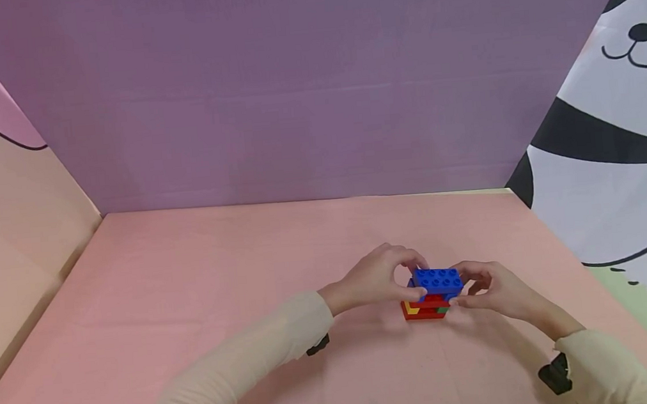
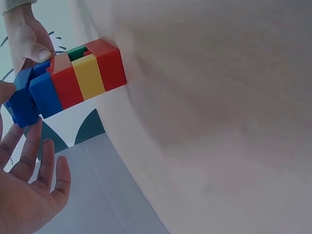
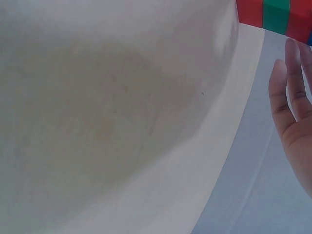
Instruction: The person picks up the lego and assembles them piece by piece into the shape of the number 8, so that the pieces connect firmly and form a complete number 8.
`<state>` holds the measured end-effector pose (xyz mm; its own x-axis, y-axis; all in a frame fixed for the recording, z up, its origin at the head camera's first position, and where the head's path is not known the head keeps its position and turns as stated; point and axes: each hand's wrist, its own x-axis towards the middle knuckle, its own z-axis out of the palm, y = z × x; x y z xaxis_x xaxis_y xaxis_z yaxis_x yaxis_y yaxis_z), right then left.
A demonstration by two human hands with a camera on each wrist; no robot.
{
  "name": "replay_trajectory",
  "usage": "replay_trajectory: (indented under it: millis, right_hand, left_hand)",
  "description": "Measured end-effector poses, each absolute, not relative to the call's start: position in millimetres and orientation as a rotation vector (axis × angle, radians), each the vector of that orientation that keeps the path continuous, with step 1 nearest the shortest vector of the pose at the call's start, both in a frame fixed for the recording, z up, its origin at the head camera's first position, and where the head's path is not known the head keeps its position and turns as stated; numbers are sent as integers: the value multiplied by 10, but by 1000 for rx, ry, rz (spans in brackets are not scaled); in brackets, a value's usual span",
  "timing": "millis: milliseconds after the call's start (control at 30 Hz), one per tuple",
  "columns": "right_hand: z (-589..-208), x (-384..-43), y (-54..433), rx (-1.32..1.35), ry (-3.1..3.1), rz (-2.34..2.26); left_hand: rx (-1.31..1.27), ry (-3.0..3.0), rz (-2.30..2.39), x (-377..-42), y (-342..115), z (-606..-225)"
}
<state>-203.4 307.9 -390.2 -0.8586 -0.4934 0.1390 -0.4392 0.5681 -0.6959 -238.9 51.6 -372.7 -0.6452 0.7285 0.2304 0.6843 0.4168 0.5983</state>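
Note:
A stack of toy building bricks [image 1: 427, 313] stands on the pink table, with red bricks at the bottom, yellow and green ones between, then red and blue. On top, a blue eight-stud brick [image 1: 437, 280] lies across the stack; in the left wrist view it looks slightly tilted, with a gap beneath. My left hand [image 1: 381, 278] pinches its left end between thumb and fingers. From the right, my right hand [image 1: 495, 291] holds the stack's upper part, thumb in front and fingers behind. The right wrist view shows some right fingers [image 3: 294, 73] beside a red brick [image 3: 298, 22]; its thumb is out of frame there.
The pink tabletop [image 1: 219, 269] runs back to a purple wall [image 1: 302, 88]. A panda-printed panel [image 1: 607, 139] borders the right side, and a beige panel [image 1: 10, 255] stands at the left.

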Motion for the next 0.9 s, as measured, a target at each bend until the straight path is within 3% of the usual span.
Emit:
replay_trajectory:
  millis: [900]
  right_hand:
    - [-3872, -2003, 3062, -734, 2756, -1137]
  left_hand:
    - [1292, 2585, 1066, -2358, 507, -3725]
